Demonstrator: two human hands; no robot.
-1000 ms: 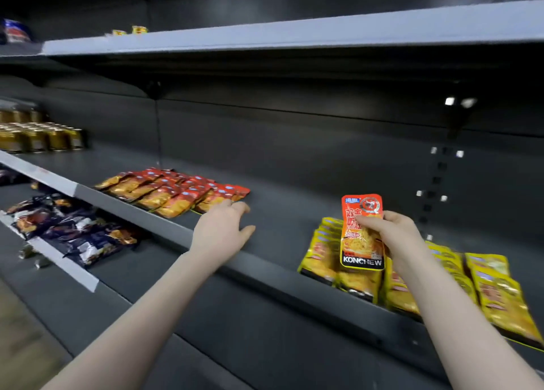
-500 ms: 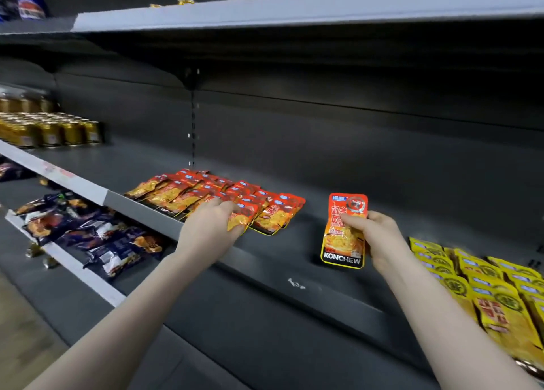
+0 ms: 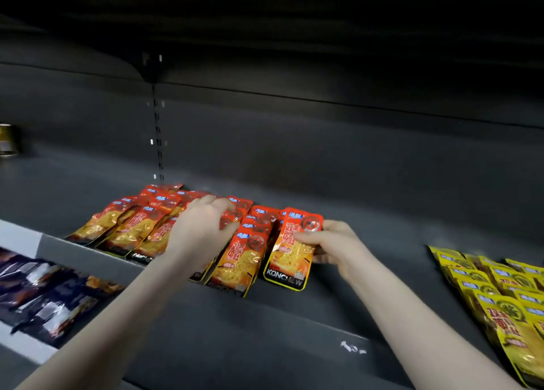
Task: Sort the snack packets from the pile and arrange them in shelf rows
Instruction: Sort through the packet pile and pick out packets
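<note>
Gold can [image 3: 8,140] sitting at far left edge, blurred, on the grey shelf [image 3: 368,222]. Slotted upright [image 3: 159,142] running down the dark back panel [image 3: 323,142]. White scuff [image 3: 351,347] showing on the shelf's front lip. Upper shelf underside [image 3: 265,10] hanging dark across the top.

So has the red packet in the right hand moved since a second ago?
Yes. The red packet in the right hand has travelled left along the shelf, away from the yellow packets, and now lies beside the red row.
</note>
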